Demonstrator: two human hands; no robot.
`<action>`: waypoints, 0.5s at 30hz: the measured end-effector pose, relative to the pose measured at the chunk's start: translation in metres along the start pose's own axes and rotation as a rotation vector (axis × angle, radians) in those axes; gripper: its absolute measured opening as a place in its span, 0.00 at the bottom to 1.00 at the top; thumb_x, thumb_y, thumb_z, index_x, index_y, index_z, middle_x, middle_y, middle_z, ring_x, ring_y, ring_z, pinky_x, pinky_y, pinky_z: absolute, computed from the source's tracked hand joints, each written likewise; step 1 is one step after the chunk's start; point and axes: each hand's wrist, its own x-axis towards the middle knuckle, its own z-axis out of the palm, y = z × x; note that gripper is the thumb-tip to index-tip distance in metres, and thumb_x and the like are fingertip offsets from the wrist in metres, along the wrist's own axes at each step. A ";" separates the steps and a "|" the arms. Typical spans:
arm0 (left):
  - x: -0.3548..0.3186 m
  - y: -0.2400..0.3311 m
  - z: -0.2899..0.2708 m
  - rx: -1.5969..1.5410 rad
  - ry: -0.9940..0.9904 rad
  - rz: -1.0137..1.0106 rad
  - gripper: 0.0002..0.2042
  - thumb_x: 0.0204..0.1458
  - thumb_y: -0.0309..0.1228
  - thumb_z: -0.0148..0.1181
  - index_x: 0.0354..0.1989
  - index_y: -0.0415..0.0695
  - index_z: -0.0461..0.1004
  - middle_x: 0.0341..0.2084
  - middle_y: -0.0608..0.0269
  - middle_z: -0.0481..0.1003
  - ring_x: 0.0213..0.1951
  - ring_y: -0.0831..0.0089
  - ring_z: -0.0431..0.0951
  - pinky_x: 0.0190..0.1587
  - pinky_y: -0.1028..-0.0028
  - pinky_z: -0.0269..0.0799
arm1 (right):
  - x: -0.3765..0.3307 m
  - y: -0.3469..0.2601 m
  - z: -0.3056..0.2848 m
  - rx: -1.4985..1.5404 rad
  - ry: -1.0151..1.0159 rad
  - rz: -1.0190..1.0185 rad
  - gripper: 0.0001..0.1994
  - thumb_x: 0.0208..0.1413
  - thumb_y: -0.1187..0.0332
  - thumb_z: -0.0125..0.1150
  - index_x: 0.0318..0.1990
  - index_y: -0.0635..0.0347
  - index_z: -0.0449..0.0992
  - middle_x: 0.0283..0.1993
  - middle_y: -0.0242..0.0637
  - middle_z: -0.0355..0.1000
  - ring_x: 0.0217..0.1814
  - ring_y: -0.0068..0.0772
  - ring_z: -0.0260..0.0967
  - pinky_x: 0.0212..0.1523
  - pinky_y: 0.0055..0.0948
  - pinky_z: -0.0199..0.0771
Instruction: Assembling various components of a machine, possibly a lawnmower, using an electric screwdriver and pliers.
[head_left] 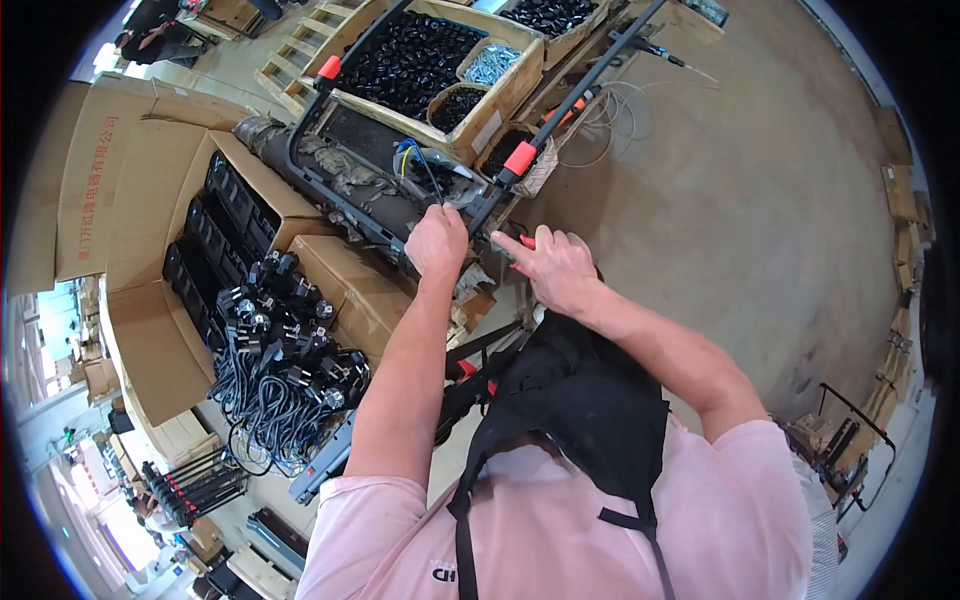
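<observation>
My left hand (438, 240) is closed in a pinch on a thin dark cable (432, 175). Blue and yellow wires (406, 158) show at the cable's far end, over the metal frame (345, 205). To its right, my right hand (560, 268) is wrapped round a red-handled hand tool (528, 242), which looks like pliers or cutters. Its jaws are hard to make out. The right index finger points toward the left hand, and the two hands are apart. Black tubular bars with red clamps (518, 160) rise from the frame just beyond my hands.
A wooden crate (480, 130) of black parts and small bins of screws stands beyond the frame. At left, an open cardboard box (130, 200) holds black housings (215, 230), beside a heap of plugs and grey cords (280, 370). A pallet (300, 50) lies far left; a power screwdriver (665, 55) lies far right.
</observation>
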 end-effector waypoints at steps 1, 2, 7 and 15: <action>-0.003 -0.001 -0.002 0.005 -0.002 -0.016 0.23 0.69 0.49 0.46 0.40 0.42 0.81 0.39 0.39 0.83 0.44 0.38 0.83 0.49 0.45 0.76 | -0.001 -0.003 -0.001 0.004 -0.003 0.004 0.30 0.63 0.60 0.64 0.73 0.32 0.68 0.41 0.45 0.69 0.37 0.44 0.75 0.30 0.39 0.81; -0.003 0.000 -0.003 0.009 -0.008 -0.016 0.23 0.69 0.49 0.46 0.40 0.42 0.81 0.39 0.39 0.83 0.44 0.38 0.83 0.49 0.45 0.76 | -0.001 -0.005 -0.003 0.011 0.007 0.027 0.30 0.63 0.60 0.64 0.73 0.32 0.68 0.40 0.45 0.69 0.37 0.44 0.75 0.30 0.39 0.81; -0.002 -0.001 -0.006 -0.022 -0.049 -0.010 0.25 0.70 0.51 0.43 0.41 0.43 0.81 0.41 0.39 0.83 0.47 0.37 0.82 0.51 0.45 0.74 | -0.005 -0.010 0.000 0.023 0.022 0.063 0.30 0.63 0.63 0.64 0.73 0.31 0.69 0.40 0.44 0.69 0.37 0.42 0.75 0.31 0.38 0.81; 0.004 -0.006 -0.003 -0.053 -0.065 0.007 0.25 0.71 0.50 0.42 0.44 0.42 0.80 0.42 0.38 0.83 0.48 0.38 0.82 0.53 0.45 0.74 | -0.005 -0.040 0.018 -0.156 0.003 0.136 0.30 0.64 0.63 0.61 0.74 0.37 0.67 0.39 0.42 0.69 0.37 0.42 0.75 0.29 0.37 0.82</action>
